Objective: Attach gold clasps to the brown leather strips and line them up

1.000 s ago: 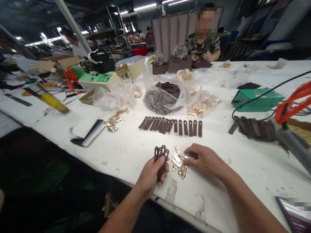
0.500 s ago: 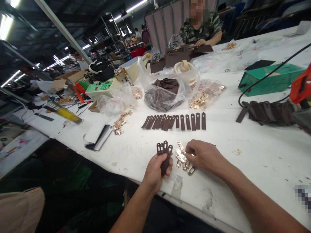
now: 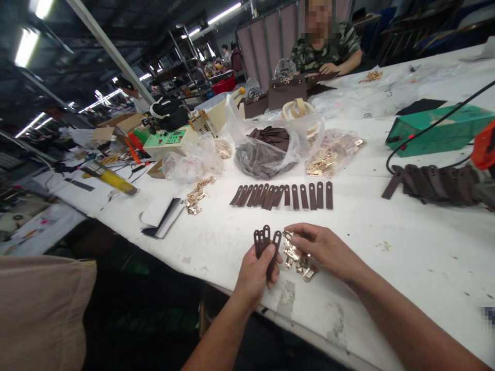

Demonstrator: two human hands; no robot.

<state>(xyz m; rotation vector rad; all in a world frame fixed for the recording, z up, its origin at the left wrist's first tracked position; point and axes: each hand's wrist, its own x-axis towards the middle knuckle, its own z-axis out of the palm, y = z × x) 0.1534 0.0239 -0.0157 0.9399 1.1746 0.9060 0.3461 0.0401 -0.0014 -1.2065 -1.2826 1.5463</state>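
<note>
My left hand [image 3: 257, 270] is closed round several dark brown leather-like tabs [image 3: 274, 255], fanned so that their slotted, rounded ends point up and away. Just to its right lies a small pile of shiny gold metal plates [image 3: 299, 263] with slots in them. Over this pile is my right hand [image 3: 319, 247], its thumb and index finger closed about one gold plate [image 3: 286, 235] at the pile's far end. Whether that plate is off the table I cannot tell. Beyond both hands, a row of similar brown tabs [image 3: 296, 197] lies on the white table [image 3: 216, 232].
Behind the row stands a clear bag of brown pieces [image 3: 266, 154], with a bag of gold parts [image 3: 328, 154] beside it. More gold plates [image 3: 197, 196] lie left. A green box [image 3: 436, 131] with a black cable and a brown tab heap [image 3: 436, 183] are right. A co-worker [image 3: 327, 49] sits opposite.
My right hand has shifted from the pile's right side to its far end, thumb and index now at a gold plate. The left hand still holds the tabs; the view has moved slightly.
</note>
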